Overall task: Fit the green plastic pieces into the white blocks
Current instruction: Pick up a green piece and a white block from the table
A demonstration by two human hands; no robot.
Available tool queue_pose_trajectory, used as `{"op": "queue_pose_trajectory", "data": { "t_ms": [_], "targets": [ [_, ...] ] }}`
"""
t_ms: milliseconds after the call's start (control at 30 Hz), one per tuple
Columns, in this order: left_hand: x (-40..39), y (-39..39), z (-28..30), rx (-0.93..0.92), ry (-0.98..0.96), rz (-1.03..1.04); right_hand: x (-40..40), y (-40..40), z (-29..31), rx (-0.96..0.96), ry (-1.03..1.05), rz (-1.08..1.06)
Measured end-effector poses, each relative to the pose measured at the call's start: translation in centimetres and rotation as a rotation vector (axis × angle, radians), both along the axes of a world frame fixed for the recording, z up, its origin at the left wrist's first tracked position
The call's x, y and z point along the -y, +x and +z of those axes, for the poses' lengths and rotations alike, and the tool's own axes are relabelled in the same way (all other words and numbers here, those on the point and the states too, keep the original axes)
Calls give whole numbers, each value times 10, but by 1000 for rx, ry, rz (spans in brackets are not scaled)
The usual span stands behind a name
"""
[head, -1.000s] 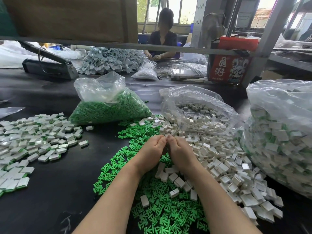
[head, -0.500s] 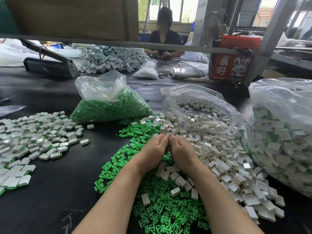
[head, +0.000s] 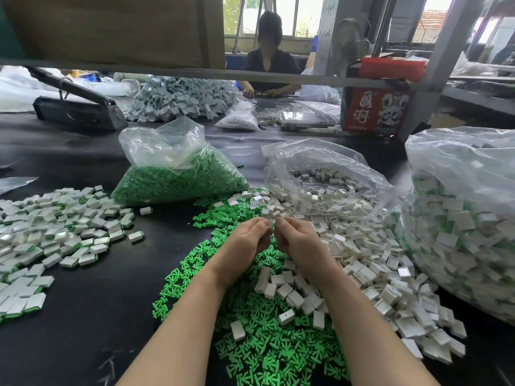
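Ahead of me: a clear bag of green pieces [head: 178,179] and an open bag of white blocks [head: 326,188] stood side by side, blocking the far reach.
Right: I saw a tall, full bag [head: 462,218] walling that side.
Left: a spread of finished blocks [head: 55,232] covered the table.
Free room: I found a bare strip of black tabletop [head: 83,330] between that spread and the loose green pieces [head: 267,346].
Overhead: a metal rail [head: 167,71] crossed above the table's far side.
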State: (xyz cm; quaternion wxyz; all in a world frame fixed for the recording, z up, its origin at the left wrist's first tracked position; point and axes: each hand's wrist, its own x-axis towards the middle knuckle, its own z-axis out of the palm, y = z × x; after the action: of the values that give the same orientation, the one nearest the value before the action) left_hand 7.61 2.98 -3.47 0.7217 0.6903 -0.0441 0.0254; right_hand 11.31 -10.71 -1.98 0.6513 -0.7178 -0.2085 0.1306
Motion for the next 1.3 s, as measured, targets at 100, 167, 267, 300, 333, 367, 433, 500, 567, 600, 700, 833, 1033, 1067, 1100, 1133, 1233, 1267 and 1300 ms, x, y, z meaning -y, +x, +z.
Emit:
{"op": "queue_pose_trajectory", "data": {
  "t_ms": [100, 167, 267, 300, 333, 367, 433, 500, 567, 600, 700, 833, 1033, 1067, 1100, 1133, 1233, 1267, 1300],
  "targets": [
    [-3, 1, -1, -27, 9, -26, 1, 0, 1, -6, 3, 34],
    [-6, 1, -1, -40, -2, -64, 4, 0, 2, -37, 9, 72],
    [-7, 0, 1, -55, -53, -105, 7, 1, 2, -70, 2, 121],
    [-7, -1, 2, -56, -59, -112, 8, 1, 2, -72, -2, 131],
    [-7, -1, 3, -54, -50, -114, 8, 1, 2, -70, -7, 137],
    [-7, -2, 3, -50, -34, -119, 9, 1, 2, -65, -12, 143],
    [-7, -3, 4, -39, 18, -144, 11, 0, 4, -64, -15, 158],
    [-8, -5, 7, -30, 49, -181, 12, 0, 6, -70, -17, 178],
    [-8, -6, 8, -34, 50, -204, 13, 0, 7, -74, -29, 188],
    [-8, -6, 8, -36, 53, -206, 14, 0, 7, -74, -36, 188],
    [-9, -6, 8, -48, 62, -214, 13, 0, 7, -57, -84, 191],
    [-7, -6, 9, -41, 67, -230, 10, -1, 6, -77, -70, 202],
    [-5, -5, 5, -29, 35, -135, 5, -1, 1, -49, 12, 148],
    [-5, -4, 5, -36, 44, -126, 4, 0, -1, -40, 12, 139],
    [-5, -5, 5, -38, 52, -125, 4, 1, -1, -26, 4, 132],
    [-5, -5, 5, -37, 52, -125, 4, 2, -3, -8, -6, 127],
    [-6, -4, 4, -47, 20, -102, 3, 2, -5, 25, -17, 126],
    [-6, -4, 4, -37, -4, -98, 2, 2, -5, 23, 0, 130],
    [-6, -4, 6, -20, -32, -104, 2, 1, -4, 18, 28, 131]
  ]
}}
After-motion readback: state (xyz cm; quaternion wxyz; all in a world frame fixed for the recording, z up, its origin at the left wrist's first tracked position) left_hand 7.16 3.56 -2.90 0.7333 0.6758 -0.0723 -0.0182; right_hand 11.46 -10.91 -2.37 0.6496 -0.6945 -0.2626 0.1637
